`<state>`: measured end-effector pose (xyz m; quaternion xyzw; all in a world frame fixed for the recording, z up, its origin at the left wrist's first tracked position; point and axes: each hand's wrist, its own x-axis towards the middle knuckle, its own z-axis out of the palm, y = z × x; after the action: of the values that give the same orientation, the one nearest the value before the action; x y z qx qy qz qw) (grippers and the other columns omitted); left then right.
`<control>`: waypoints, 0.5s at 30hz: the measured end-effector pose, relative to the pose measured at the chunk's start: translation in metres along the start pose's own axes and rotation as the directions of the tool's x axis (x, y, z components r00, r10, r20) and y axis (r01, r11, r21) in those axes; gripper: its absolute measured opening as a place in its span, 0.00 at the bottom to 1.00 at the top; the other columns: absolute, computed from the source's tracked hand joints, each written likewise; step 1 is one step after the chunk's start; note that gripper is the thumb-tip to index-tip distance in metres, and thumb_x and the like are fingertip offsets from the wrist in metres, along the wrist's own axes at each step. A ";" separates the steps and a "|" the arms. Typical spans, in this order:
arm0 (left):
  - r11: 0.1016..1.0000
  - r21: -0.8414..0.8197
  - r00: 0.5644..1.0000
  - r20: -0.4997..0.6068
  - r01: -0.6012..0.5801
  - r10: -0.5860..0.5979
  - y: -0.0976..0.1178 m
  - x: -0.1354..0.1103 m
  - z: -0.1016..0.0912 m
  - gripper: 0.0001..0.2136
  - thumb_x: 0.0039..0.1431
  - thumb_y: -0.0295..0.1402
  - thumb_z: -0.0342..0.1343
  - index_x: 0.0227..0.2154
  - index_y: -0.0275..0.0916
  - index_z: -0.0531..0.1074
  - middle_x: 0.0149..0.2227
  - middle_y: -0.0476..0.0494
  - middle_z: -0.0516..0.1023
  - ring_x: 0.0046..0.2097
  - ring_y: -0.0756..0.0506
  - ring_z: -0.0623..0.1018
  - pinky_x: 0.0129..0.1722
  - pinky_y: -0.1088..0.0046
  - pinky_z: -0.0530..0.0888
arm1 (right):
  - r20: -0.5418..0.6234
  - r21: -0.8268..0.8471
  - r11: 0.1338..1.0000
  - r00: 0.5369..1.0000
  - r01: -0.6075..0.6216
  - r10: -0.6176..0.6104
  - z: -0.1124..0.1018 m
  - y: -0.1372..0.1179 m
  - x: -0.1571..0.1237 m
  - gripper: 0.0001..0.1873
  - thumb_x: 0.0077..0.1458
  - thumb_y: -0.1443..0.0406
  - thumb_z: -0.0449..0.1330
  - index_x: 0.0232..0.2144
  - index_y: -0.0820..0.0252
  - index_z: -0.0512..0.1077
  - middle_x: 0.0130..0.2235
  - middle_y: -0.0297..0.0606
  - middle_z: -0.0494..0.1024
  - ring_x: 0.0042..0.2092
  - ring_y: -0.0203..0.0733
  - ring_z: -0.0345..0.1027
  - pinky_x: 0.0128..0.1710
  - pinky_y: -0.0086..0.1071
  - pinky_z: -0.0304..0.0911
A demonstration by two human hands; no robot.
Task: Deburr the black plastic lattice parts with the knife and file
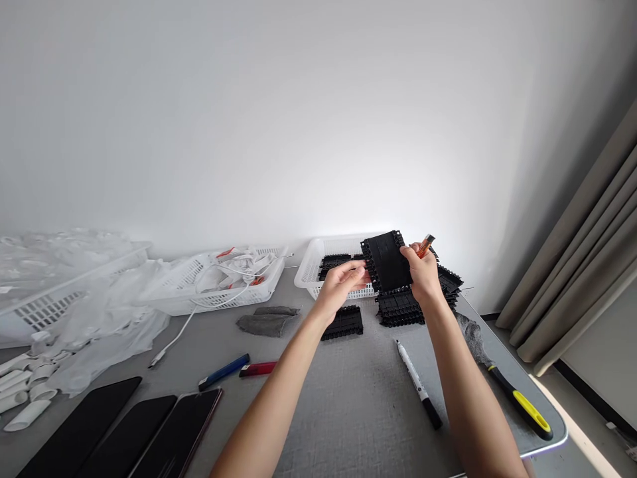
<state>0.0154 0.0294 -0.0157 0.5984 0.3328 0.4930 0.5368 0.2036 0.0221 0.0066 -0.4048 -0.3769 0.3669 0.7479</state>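
My right hand (423, 271) grips a black plastic panel (388, 262) with toothed edges, its thumb on the panel's face. An orange lighter (426, 246) sticks up from the same hand. My left hand (342, 284) is at the panel's left edge, fingers stretched out; whether they touch it is unclear. Below the raised panel lies a stack of similar black panels (402, 312), partly hidden by my right hand. Another black panel (344, 323) lies on the table by my left wrist. More black panels (332, 263) sit in a white basket (307, 265) behind my hands.
A marker (419, 384) and a yellow-black handled tool (522, 405) lie on the right. Blue lighter (223, 372), red lighter (257, 369), grey cloth (269, 321) and several dark phones (174, 435) are on the left. A white basket (239, 299) holds cables; plastic bags (114, 338) spread beside it.
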 end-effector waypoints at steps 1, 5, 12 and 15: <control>1.000 0.007 1.000 0.000 -0.006 0.006 -0.001 0.000 0.002 0.23 0.54 0.45 0.65 0.48 0.36 0.75 0.39 0.40 0.83 0.42 0.42 0.82 0.46 0.62 0.79 | -0.002 -0.002 1.000 1.000 0.017 -0.017 -0.002 -0.001 0.001 0.18 0.42 0.64 0.65 0.23 0.55 0.55 0.26 0.25 0.57 0.29 0.31 0.54 0.30 0.25 0.54; 0.999 -0.032 0.999 0.032 -0.027 0.028 0.002 -0.003 0.008 0.27 0.53 0.41 0.67 0.54 0.38 0.69 0.35 0.43 0.82 0.37 0.44 0.82 0.41 0.64 0.80 | 0.085 -0.011 1.000 0.996 0.027 -0.026 -0.006 -0.004 0.001 0.22 0.43 0.62 0.68 0.23 0.55 0.55 0.26 0.25 0.57 0.29 0.32 0.53 0.31 0.27 0.52; 0.999 -0.052 0.995 0.099 -0.004 0.009 0.015 -0.008 0.006 0.26 0.50 0.38 0.69 0.50 0.36 0.70 0.34 0.43 0.81 0.35 0.44 0.81 0.38 0.65 0.80 | 0.215 0.024 0.999 0.976 0.022 -0.026 -0.009 -0.006 -0.001 0.27 0.39 0.57 0.73 0.23 0.54 0.56 0.24 0.25 0.63 0.29 0.35 0.58 0.33 0.30 0.54; 0.999 -0.036 0.996 0.091 -0.010 0.013 0.013 -0.008 0.006 0.26 0.50 0.39 0.68 0.50 0.35 0.70 0.34 0.43 0.82 0.34 0.44 0.81 0.37 0.66 0.80 | 0.248 0.045 0.999 0.968 0.031 -0.041 -0.010 -0.004 0.000 0.27 0.40 0.58 0.73 0.24 0.54 0.56 0.25 0.26 0.66 0.30 0.35 0.60 0.35 0.31 0.55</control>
<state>0.0171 0.0177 -0.0050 0.6126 0.2958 0.4739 0.5592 0.2130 0.0174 0.0066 -0.3336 -0.4674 0.4088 0.7093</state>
